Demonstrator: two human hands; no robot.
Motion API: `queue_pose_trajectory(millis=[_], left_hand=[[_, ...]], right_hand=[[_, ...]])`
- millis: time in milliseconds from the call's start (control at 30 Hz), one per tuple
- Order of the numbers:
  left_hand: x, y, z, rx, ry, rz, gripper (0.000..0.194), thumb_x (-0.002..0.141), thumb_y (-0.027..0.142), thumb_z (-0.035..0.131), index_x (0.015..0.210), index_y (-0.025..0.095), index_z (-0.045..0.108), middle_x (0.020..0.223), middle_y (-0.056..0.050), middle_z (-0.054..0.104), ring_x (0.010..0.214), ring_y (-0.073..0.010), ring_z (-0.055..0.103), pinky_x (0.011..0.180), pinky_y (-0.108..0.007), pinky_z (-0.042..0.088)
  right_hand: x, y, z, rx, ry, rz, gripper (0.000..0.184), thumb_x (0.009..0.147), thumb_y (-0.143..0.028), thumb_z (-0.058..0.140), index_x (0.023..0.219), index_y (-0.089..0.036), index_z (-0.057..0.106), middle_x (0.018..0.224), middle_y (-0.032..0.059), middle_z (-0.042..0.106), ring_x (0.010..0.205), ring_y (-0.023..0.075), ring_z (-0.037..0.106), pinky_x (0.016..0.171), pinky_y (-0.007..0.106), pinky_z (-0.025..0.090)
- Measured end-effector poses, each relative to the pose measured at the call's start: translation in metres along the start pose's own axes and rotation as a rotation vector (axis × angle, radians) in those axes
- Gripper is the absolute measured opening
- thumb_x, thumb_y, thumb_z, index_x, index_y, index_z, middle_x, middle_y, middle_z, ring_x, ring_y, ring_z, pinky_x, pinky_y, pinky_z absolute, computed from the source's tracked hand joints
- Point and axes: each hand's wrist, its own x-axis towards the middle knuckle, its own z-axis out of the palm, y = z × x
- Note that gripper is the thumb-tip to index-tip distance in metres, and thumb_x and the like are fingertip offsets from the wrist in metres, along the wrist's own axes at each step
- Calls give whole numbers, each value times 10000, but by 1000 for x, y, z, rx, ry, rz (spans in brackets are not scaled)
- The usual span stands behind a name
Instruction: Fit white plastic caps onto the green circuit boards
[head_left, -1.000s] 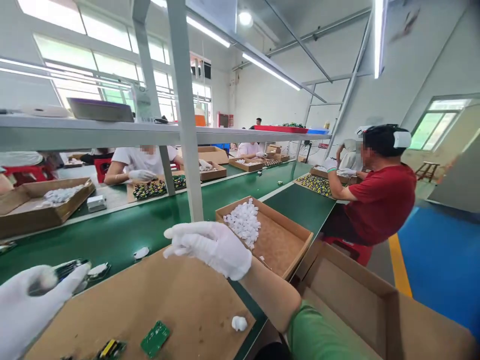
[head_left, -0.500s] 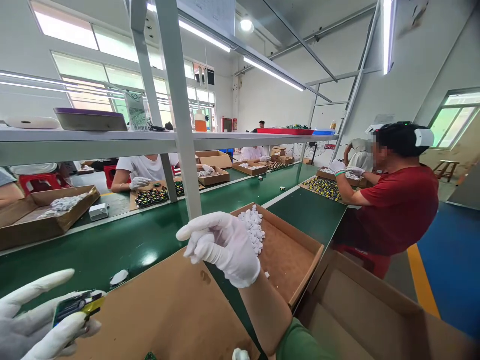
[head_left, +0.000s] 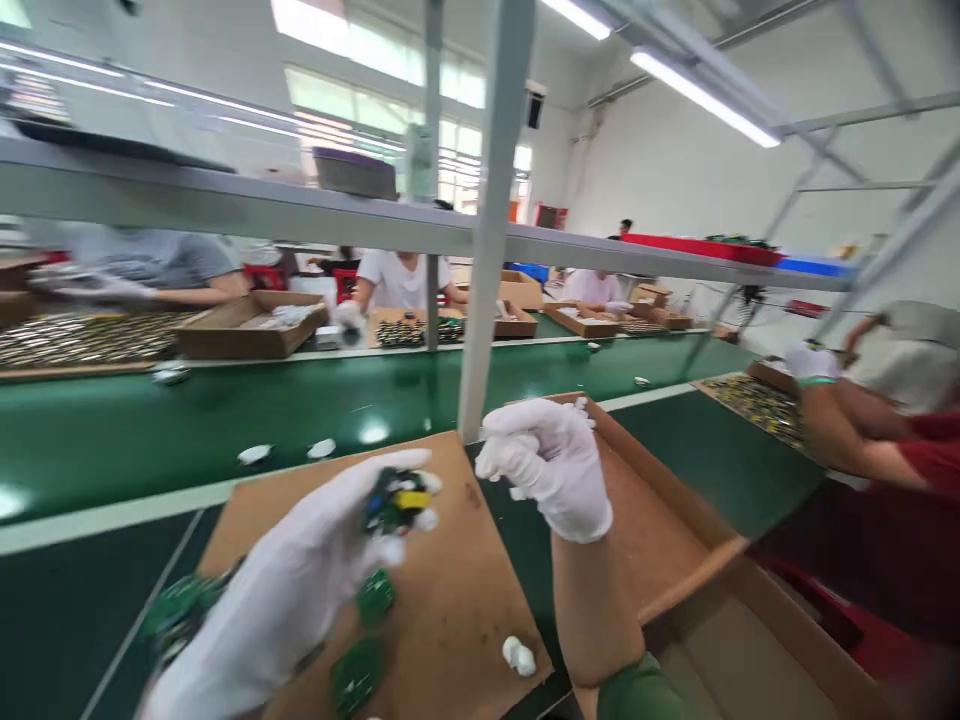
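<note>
My left hand (head_left: 292, 570), in a white glove, grips a small green circuit board (head_left: 390, 500) with a yellow part on it. Below that hand, green circuit boards (head_left: 357, 675) lie on a brown cardboard sheet (head_left: 442, 560). My right hand (head_left: 555, 465), also gloved, is closed with curled fingers, above the gap between the sheet and a shallow cardboard box (head_left: 652, 500). White bits show under its fingertips, but what it holds is not clear. A small white piece (head_left: 519, 656) rests near the sheet's right corner.
A green conveyor belt (head_left: 187, 420) runs behind the sheet, carrying white-topped pieces (head_left: 322, 449). A metal post (head_left: 491, 230) and shelf (head_left: 247, 215) stand over it. Co-workers sit across the belt; one in a red sleeve (head_left: 915, 450) works at right. Another cardboard box (head_left: 750, 640) is at lower right.
The view has swung left. My left hand has come in over the cardboard sheet with the circuit board, closer to my right hand. The right hand remains closed and has left the box's white pieces mostly hidden.
</note>
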Motion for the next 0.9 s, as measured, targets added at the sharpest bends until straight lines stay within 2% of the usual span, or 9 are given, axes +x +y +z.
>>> queue_pose_trajectory(millis=[100,167,233,300,400,533,667,767,900], left_hand=[[-5,4,15,-123,-129,-15,311,831,299,779,1107,159,798,1018,-128,769,839,-215,733,623,-201,584],[-6,6,16,-185,-186,41,265,859,318,761,1080,180,808,999,-113,769,827,-208,738,636,-202,598],[-8,7,14,-200,-222,100,229,907,305,708,1085,198,806,1010,-102,765,815,-188,734,649,-198,601],[-9,7,12,-182,-242,136,232,947,287,657,1113,204,795,1029,-98,758,771,-151,711,653,-186,595],[-10,7,12,-138,-185,155,238,965,292,633,1111,186,788,1013,-92,747,685,-102,640,602,-162,569],[-12,12,18,-39,-162,137,277,981,347,608,1060,147,783,851,-78,716,634,-91,589,531,-138,501],[-14,16,21,66,-155,117,363,993,423,565,1121,133,742,659,-22,619,530,-103,599,454,-153,460],[-14,14,20,113,-97,104,383,993,434,551,1184,134,692,704,-26,648,515,-126,636,411,-167,462],[-19,10,21,179,-92,220,437,963,501,557,1067,103,706,731,-54,670,533,-137,638,426,-189,499]], right_hand=[[3,4,9,-56,-79,19,160,878,-264,798,1035,-256,766,925,19,778,591,73,618,482,163,491],[3,5,15,-69,-164,-45,209,918,-264,754,1126,-275,744,1207,52,726,839,110,689,689,211,594],[0,5,19,-146,-231,-125,223,964,-201,680,1164,-289,725,1359,57,635,1089,151,669,874,268,604],[-5,4,22,-275,-275,-227,328,969,-75,611,1199,-291,701,1341,54,625,1195,170,635,956,306,586],[-9,3,24,-430,-358,-377,507,899,29,636,1311,-265,609,1230,53,678,1180,189,649,989,348,569],[-8,4,27,-594,-446,-467,469,882,58,614,1255,-224,584,1105,45,705,1067,167,667,936,331,563],[-9,3,30,-666,-407,-493,452,890,53,598,1261,-203,559,1181,78,643,1112,156,646,964,310,555],[-13,0,30,-711,-418,-463,443,869,59,603,1229,-196,563,1078,45,666,1065,142,647,962,283,546],[-20,-8,30,-813,-391,-458,451,869,51,571,1249,-191,570,1099,45,673,1005,132,644,919,253,555]])
